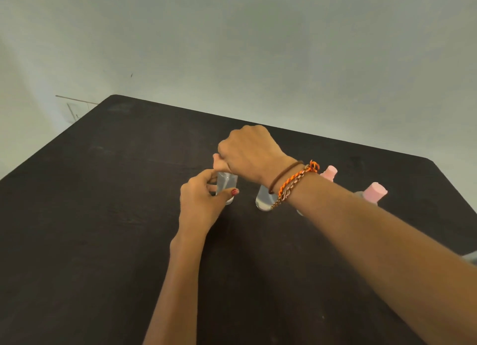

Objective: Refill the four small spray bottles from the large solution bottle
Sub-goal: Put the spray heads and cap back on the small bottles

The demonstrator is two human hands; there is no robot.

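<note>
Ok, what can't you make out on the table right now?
Head view only:
- First bottle: top hidden under right hand; left hand covers its side.
- Second bottle: top behind the wrist.
- Third bottle: only pink cap clear of the forearm.
- Large solution bottle: not visible.

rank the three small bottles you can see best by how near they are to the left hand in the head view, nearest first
1. clear bottle, held in the left hand.
2. second clear bottle, just right of it.
3. pink-capped bottle, far right.
</note>
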